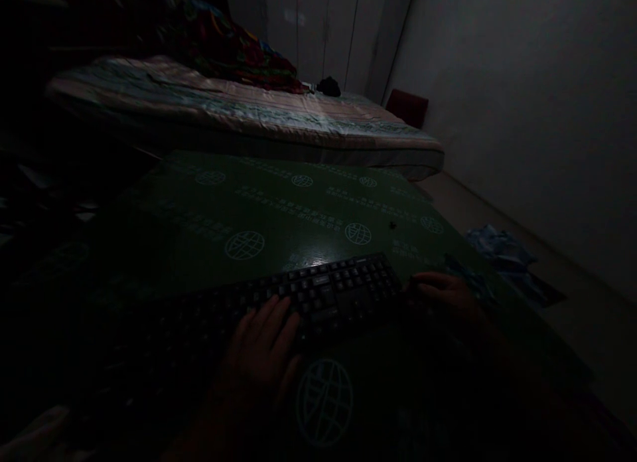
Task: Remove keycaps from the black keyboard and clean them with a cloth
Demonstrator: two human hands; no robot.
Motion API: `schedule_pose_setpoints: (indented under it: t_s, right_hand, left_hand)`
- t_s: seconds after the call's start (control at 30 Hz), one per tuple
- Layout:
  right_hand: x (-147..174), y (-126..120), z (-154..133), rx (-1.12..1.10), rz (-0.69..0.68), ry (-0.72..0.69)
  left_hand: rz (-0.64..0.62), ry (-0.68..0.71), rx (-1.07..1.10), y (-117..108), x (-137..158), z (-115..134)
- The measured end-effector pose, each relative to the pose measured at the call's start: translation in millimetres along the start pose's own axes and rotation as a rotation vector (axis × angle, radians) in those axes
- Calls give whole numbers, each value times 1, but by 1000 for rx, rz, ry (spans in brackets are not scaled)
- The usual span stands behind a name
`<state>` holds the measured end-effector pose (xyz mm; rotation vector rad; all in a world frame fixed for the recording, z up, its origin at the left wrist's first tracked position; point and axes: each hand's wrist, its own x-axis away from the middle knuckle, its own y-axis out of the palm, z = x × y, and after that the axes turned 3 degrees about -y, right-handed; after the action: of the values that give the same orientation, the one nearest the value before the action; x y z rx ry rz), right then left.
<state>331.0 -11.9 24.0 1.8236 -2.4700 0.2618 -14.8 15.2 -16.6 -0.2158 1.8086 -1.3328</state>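
A black keyboard (pixel 343 293) lies at a slant across the green board (pixel 279 210); its left part fades into the dark. My left hand (pixel 266 342) rests over the middle of the keyboard, palm down, fingers stretched out on its lower keys. Just past the keyboard's right end is my right hand (pixel 440 293), with thumb and fingers pressed together low over the board. Whatever those fingers hold, if anything, is lost in shadow. Behind the right hand lies a dim bluish item (pixel 470 276) whose kind I cannot make out.
A small dark bit (pixel 393 226) sits on the board beyond the keyboard. Past the board's far edge stands a bed (pixel 279 117) with a patterned blanket (pixel 239 54). Crumpled cloth (pixel 502 246) lies on the floor at right, near a pale wall (pixel 537 103).
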Motion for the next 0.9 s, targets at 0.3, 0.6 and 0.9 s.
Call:
schedule_pose_setpoints:
  t_s: [0.3,0.6,0.9]
  right_hand:
    - [21,17,11,-403,-69,105]
    - [20,18,17,-370,-35,31]
    - [24,24,15,-479,-22,128]
  left_hand:
    - [13,-77,36,-2,-3,10]
    - [-3,-39,30,-6,-4,8]
    - [-2,-20,-3,-4,-4,7]
